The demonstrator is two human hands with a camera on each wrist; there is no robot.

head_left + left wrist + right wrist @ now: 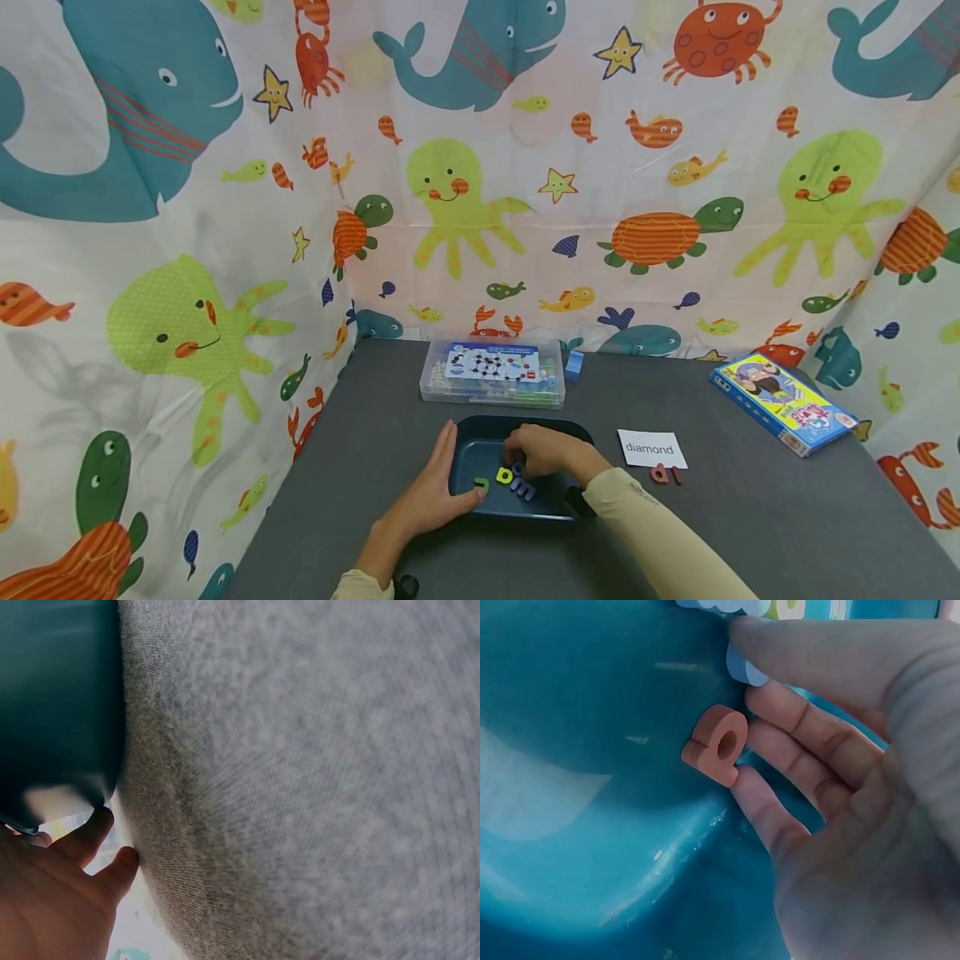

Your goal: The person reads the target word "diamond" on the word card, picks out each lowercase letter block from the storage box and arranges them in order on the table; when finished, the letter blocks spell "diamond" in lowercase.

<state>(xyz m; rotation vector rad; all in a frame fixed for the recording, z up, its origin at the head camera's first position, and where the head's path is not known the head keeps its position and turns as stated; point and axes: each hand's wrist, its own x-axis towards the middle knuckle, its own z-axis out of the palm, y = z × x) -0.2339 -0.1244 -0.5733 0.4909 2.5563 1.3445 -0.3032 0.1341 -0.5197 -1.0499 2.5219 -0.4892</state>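
As the right hand pinches, a blue piece sits — between fingertips.

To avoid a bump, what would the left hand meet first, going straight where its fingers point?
The left hand would probably meet the clear plastic box beyond the tray; depth is unclear.

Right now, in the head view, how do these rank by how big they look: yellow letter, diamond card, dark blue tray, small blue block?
Largest to smallest:
1. Dark blue tray
2. Diamond card
3. Small blue block
4. Yellow letter

The block sits farther back, so its true size is unsure.
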